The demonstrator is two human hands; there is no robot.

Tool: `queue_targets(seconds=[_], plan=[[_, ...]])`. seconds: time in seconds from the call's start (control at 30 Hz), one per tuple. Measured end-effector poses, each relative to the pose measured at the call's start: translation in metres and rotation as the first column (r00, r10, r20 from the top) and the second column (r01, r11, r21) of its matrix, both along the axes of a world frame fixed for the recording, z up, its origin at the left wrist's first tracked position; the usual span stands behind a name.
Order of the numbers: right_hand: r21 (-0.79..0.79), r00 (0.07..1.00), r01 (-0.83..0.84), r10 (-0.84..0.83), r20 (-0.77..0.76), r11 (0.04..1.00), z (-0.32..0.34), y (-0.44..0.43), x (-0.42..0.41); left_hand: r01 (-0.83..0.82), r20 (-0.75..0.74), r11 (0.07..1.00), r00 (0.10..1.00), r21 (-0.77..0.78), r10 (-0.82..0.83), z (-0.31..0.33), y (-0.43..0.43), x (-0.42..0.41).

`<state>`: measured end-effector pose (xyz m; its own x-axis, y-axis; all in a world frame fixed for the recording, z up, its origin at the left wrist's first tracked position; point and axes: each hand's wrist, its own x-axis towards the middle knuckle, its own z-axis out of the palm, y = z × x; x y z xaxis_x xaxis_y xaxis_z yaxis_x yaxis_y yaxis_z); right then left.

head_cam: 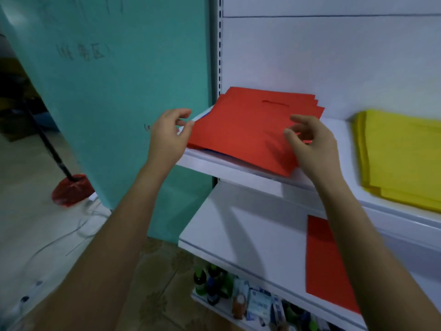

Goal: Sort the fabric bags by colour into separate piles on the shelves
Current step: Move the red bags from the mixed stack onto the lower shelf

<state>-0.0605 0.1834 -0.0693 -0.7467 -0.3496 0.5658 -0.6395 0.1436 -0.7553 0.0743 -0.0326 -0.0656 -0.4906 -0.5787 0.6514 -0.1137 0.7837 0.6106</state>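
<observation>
At the bottom of the frame, bottles (210, 283) and packets crowd the lowest shelf. Above them, at lower right, a single red bag (324, 263) lies flat on the lower shelf (250, 235). At mid-frame, on the upper shelf (226, 168), the left grip (170, 132) curls at the left corner of the red pile (243, 125), thumb on its edge; I cannot tell if it pinches. The right grip (310, 142) is spread over the pile's near right part. A yellow pile (401, 158) lies at far right.

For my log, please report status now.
Left hand at edge of red pile, right hand over it. Yellow pile separate. One red bag on lower shelf.
</observation>
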Motion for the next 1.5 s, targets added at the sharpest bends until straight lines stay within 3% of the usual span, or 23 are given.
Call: queue_targets(seconds=[0.27, 0.47, 0.57, 1.03, 1.23, 1.37, 1.5], plan=[[0.163, 0.919, 0.366, -0.384, 0.093, 0.916, -0.008, -0.025, -0.037, 0.2, 0.269, 0.979, 0.946, -0.046, -0.18, 0.026, -0.057, -0.099], [0.217, 0.864, 0.407, -0.451, 0.222, 0.887, -0.022, -0.022, -0.039, 0.274, 0.61, 0.962, 0.759, 0.014, -0.225, 0.016, -0.074, -0.148], [0.175, 0.863, 0.402, -0.436, 0.254, 0.899, -0.023, -0.021, -0.04, 0.275, 0.665, 0.961, 0.714, 0.022, -0.219, 0.003, -0.079, -0.159], [0.015, 0.918, 0.36, -0.358, 0.169, 0.933, -0.021, -0.017, -0.036, 0.309, 0.478, 0.943, 0.815, 0.122, -0.329, -0.009, -0.075, -0.153], [-0.037, 0.922, 0.36, -0.35, 0.166, 0.932, -0.024, -0.016, -0.036, 0.406, 0.406, 0.913, 0.842, -0.042, -0.355, -0.004, -0.061, -0.141], [-0.043, 0.92, 0.389, -0.387, 0.061, 0.92, -0.022, -0.016, -0.03, 0.436, 0.339, 0.888, 0.866, -0.147, -0.368, -0.001, -0.056, -0.136], [-0.024, 0.903, 0.425, -0.426, -0.049, 0.905, -0.017, -0.018, -0.023, 0.429, 0.214, 0.899, 0.889, -0.089, -0.404, 0.005, -0.057, -0.133]])
